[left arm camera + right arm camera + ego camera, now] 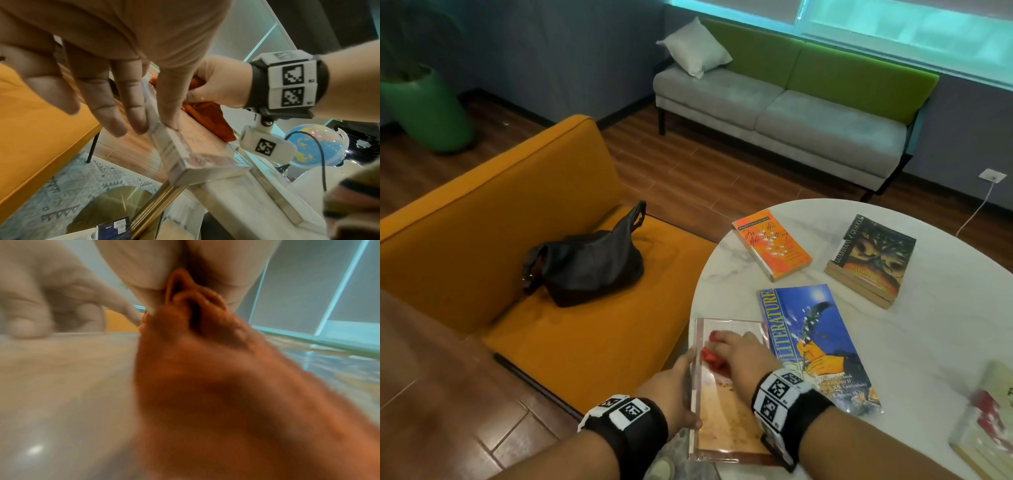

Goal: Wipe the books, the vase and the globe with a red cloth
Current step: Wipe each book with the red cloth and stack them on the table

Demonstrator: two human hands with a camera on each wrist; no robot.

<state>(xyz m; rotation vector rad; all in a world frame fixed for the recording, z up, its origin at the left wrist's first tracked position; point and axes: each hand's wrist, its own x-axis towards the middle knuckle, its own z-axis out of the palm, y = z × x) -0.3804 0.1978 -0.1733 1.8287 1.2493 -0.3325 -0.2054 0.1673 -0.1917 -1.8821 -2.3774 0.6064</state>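
Observation:
A tan book [726,414] in a clear cover lies at the left rim of the round white table [914,335]. My left hand [674,387] holds its left edge, fingers along the spine and thumb on the cover [170,112]. My right hand [739,349] grips a crumpled red cloth [712,359] and presses it on the cover's upper half. The cloth [207,120] bunches under that hand [220,86] and fills the blurred right wrist view [205,369]. Blue [822,346], orange [772,245] and dark [871,260] books lie on the table. A globe [316,144] stands behind. No vase is in view.
Another pale book [986,428] lies at the table's right edge. An orange sofa [500,222] with a black bag [585,263] stands just left of the table. Farther back are a grey and green sofa [791,109] and a green planter [424,106].

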